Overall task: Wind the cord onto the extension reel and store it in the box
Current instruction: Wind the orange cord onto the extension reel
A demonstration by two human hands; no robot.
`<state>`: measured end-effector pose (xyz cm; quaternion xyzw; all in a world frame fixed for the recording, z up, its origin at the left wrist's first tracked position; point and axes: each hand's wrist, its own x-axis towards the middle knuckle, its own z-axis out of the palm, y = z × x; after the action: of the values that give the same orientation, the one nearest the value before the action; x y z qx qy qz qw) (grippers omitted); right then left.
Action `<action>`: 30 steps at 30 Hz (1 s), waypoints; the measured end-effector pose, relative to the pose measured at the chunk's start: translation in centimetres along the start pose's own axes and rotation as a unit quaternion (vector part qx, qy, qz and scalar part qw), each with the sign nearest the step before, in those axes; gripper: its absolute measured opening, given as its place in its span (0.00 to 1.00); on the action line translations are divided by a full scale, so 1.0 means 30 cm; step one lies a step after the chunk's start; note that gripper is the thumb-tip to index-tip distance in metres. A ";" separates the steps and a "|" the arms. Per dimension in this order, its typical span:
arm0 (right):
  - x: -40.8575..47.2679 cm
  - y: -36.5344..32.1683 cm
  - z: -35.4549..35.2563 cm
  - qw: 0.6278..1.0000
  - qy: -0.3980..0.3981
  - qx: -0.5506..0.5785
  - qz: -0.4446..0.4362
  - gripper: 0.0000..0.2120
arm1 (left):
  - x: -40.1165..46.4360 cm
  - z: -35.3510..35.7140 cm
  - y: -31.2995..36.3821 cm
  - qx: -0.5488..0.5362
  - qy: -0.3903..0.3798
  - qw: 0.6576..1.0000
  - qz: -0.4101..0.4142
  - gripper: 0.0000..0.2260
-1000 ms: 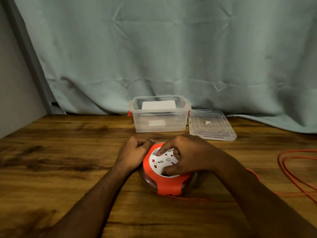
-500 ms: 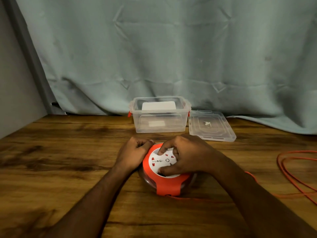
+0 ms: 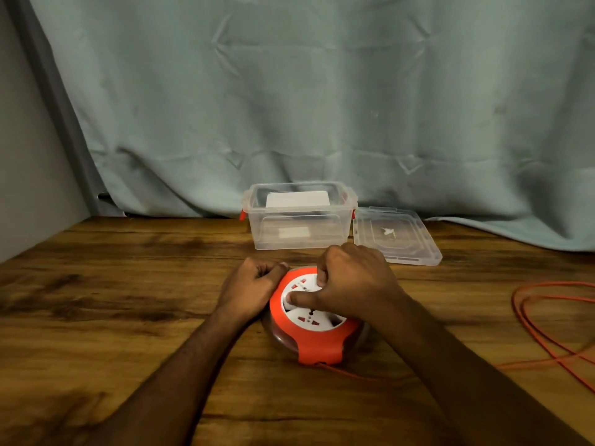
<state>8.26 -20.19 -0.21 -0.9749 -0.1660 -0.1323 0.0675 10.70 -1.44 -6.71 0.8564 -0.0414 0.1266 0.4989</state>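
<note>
An orange extension reel (image 3: 317, 347) with a white socket disc lies flat on the wooden table (image 3: 112, 300). My left hand (image 3: 249, 289) grips its left rim with curled fingers. My right hand (image 3: 351, 284) lies on top and pinches the white disc, thumb pointing left across it. An orange cord (image 3: 547, 329) leaves the reel's front, runs under my right forearm and lies in loose loops at the right. A clear plastic box (image 3: 301, 233) stands open behind the reel.
The box's clear lid (image 3: 397, 236) lies flat just right of the box. A white card sits inside the box. A pale green curtain hangs along the back edge of the table, and a grey wall closes the left side.
My right hand has turned on the white disc: the thumb now stretches left across it and more sockets show at the front. The left hand stays on the rim.
</note>
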 end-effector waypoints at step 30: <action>-0.018 0.095 -0.077 0.985 -0.143 0.053 -0.077 0.39 | -0.010 -0.004 0.023 0.019 0.011 1.000 -0.013 0.23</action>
<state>8.21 -23.42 1.60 -0.9631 -0.2554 0.0128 0.0837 10.25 -1.71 -6.15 0.8647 -0.0221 0.1303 0.4846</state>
